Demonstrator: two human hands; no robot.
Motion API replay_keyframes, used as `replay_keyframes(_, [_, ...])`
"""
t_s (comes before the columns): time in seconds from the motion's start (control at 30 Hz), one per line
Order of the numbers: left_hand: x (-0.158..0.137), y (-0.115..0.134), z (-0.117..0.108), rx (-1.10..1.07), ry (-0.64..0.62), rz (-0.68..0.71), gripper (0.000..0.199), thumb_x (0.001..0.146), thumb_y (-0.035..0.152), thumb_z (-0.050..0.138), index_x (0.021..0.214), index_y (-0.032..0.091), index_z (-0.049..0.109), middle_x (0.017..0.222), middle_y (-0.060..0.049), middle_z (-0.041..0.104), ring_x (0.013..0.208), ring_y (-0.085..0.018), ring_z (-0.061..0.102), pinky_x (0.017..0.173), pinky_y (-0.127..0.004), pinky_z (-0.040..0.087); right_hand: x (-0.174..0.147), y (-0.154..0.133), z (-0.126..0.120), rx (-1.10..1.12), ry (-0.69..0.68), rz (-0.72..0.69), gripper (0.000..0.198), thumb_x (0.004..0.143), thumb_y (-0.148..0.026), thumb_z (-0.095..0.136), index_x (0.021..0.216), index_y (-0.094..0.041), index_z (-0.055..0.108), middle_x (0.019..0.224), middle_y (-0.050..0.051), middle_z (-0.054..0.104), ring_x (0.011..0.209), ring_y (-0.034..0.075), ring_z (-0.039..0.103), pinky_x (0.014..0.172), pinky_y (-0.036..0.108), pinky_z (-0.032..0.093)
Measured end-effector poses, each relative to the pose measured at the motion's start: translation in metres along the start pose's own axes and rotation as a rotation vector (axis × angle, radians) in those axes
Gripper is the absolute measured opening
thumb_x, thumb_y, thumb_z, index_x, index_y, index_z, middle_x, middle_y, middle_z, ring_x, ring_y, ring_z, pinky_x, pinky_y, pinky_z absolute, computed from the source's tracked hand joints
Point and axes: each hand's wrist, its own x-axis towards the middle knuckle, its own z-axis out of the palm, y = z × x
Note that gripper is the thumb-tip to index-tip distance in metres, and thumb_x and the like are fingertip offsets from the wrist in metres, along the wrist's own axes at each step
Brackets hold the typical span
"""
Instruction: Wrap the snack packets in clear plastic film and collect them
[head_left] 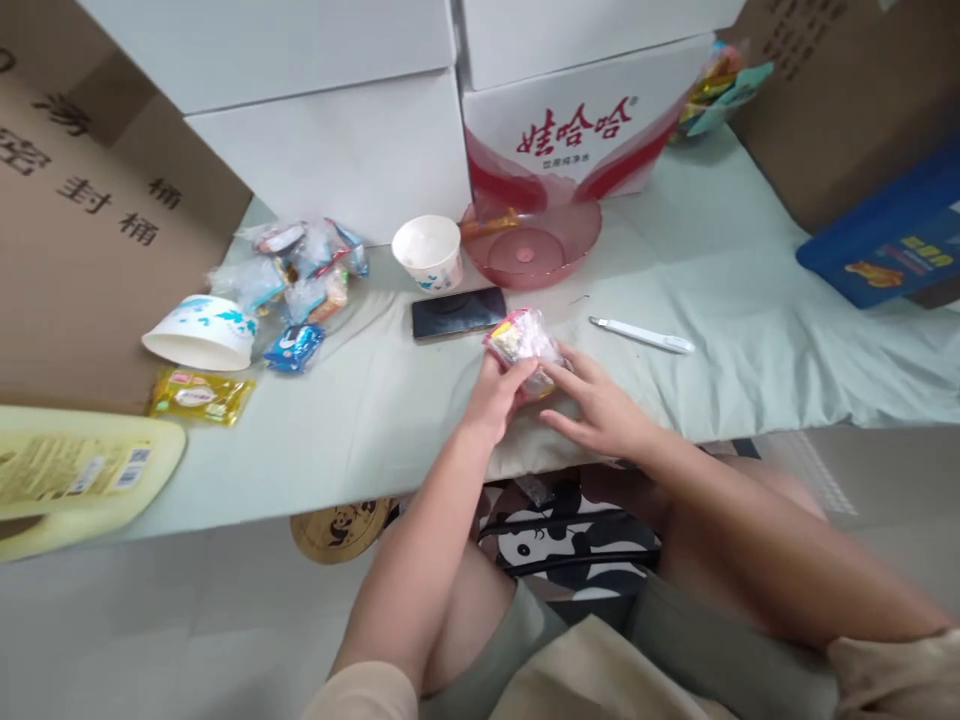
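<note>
A shiny snack packet with red, yellow and clear wrapping is held up over the front part of the table. My left hand is closed round its lower left side, thumb across the front. At its right side is my right hand, fingers apart, the index fingertip at the wrapper; whether it grips is unclear. Behind the packet lies a dark phone. A white utility knife rests to the right.
A paper cup and a pink translucent bowl stand before white boxes. Wrapped snacks, a tipped paper cup and a yellow packet lie left. A yellow jug and blue package flank the table.
</note>
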Motion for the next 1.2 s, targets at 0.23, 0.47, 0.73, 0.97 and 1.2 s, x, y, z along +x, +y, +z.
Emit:
replay_keyframes(0.23, [0.027, -0.001, -0.002, 0.092, 0.037, 0.051, 0.07, 0.061, 0.036, 0.089, 0.12, 0.027, 0.053, 0.127, -0.007, 0.069, 0.112, -0.027, 0.07, 0.086, -0.039, 0.06, -0.004, 0.079, -0.051, -0.29, 0.239, 0.369, 0.039, 0.091, -0.027, 0.053, 0.126, -0.015, 0.065, 0.131, 0.021, 0.067, 0.119, 0.037, 0.064, 0.102, 0.058, 0.051])
replay_keyframes(0.47, [0.043, -0.015, 0.004, 0.21, 0.004, 0.176, 0.07, 0.063, 0.032, 0.088, 0.122, 0.025, 0.05, 0.127, -0.008, 0.068, 0.114, -0.023, 0.069, 0.094, -0.035, 0.057, -0.001, 0.084, -0.065, -0.165, 0.116, 0.562, 0.026, 0.094, -0.037, 0.051, 0.1, -0.021, 0.07, 0.082, 0.01, 0.072, 0.077, 0.028, 0.065, 0.073, 0.041, 0.051])
replay_keyframes(0.73, [0.046, -0.012, 0.004, 0.327, 0.069, 0.379, 0.069, 0.066, 0.032, 0.085, 0.126, 0.026, 0.052, 0.118, -0.007, 0.069, 0.106, -0.021, 0.07, 0.094, -0.035, 0.058, 0.013, 0.029, -0.048, 0.29, -0.035, 0.438, 0.034, 0.096, -0.041, 0.047, 0.09, -0.02, 0.073, 0.058, -0.001, 0.058, 0.051, 0.014, 0.048, 0.057, 0.028, 0.038])
replay_keyframes(0.97, [0.04, 0.011, -0.011, 0.268, 0.194, 0.452, 0.086, 0.07, 0.039, 0.084, 0.14, 0.041, 0.034, 0.146, -0.008, 0.055, 0.125, -0.025, 0.064, 0.089, -0.037, 0.06, 0.004, 0.056, -0.061, -0.009, 0.067, 0.516, 0.029, 0.089, -0.038, 0.054, 0.098, -0.022, 0.077, 0.073, 0.005, 0.069, 0.061, 0.02, 0.058, 0.06, 0.033, 0.042])
replay_keyframes(1.2, [0.024, -0.012, -0.004, 0.694, 0.053, 0.445, 0.062, 0.077, 0.042, 0.079, 0.128, 0.028, 0.048, 0.127, -0.008, 0.062, 0.108, -0.023, 0.067, 0.095, -0.037, 0.055, 0.0, 0.085, -0.05, -0.375, 0.197, 0.492, 0.029, 0.089, -0.03, 0.054, 0.107, -0.021, 0.076, 0.11, 0.016, 0.072, 0.095, 0.034, 0.065, 0.082, 0.051, 0.052])
